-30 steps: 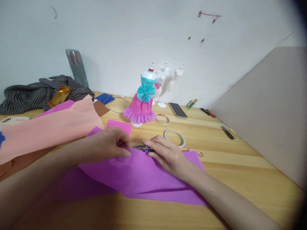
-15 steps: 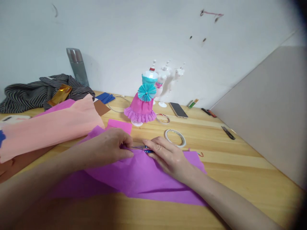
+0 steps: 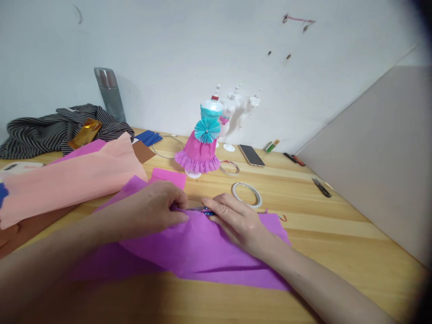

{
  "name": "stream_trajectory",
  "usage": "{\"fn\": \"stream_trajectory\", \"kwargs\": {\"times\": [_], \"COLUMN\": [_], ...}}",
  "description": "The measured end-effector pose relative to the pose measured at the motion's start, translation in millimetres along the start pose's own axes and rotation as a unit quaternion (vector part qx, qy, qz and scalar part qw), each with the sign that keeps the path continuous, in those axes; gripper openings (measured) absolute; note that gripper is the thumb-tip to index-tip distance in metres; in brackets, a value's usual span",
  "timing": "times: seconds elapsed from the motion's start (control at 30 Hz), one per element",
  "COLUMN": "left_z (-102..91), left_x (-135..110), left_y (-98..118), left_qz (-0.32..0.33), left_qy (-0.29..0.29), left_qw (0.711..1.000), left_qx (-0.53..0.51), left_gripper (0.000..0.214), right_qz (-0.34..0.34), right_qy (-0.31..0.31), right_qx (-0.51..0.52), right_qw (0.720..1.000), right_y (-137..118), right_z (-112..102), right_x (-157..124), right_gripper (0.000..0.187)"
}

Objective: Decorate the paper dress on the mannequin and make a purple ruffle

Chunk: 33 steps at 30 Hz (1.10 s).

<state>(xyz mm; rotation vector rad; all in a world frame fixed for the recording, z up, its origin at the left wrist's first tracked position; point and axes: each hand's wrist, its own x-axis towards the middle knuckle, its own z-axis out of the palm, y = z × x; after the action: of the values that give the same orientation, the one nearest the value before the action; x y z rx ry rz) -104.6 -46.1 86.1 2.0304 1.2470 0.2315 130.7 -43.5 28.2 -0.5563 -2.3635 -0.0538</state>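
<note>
Head view: left hand (image 3: 158, 204) tight on purple paper (image 3: 202, 252) edge, right hand (image 3: 236, 220) around scissors (image 3: 202, 209).

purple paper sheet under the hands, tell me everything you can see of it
The thin purple paper sheet looks like matt tissue, softly creased, lying spread on the light wooden table with its near edge slightly lifted, casting a shadow. The left hand pinches its far edge; the right hand rests on it, holding small blue-handled scissors at that edge.

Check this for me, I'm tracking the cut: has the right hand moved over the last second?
No, not noticeably: the right hand sits at the same spot just left of the tape ring, fingers on the scissors.
</note>
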Motion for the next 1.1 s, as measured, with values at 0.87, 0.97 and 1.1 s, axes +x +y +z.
{"fn": "stream_trajectory", "kwargs": {"times": [0.87, 0.97, 1.1], "left_z": [6.3, 7.9, 8.0], "left_x": [-1, -2, -2], "left_y": [9, 11, 9], "left_qz": [-0.026, 0.011, 0.097], "left_qy": [0.093, 0.118, 0.114], "left_qw": [0.987, 0.978, 0.966], "left_qx": [0.126, 0.174, 0.212], "left_gripper": [0.019, 0.021, 0.028], "right_qz": [0.001, -0.001, -0.002], "right_qy": [-0.002, -0.017, -0.030], "right_qx": [-0.027, -0.044, -0.048], "right_qw": [1.000, 0.999, 0.998], "right_y": [-2, -3, -5], "right_z": [1, 0, -1], "right_x": [-1, -3, -4], "right_gripper": [0.043, 0.046, 0.048]}}
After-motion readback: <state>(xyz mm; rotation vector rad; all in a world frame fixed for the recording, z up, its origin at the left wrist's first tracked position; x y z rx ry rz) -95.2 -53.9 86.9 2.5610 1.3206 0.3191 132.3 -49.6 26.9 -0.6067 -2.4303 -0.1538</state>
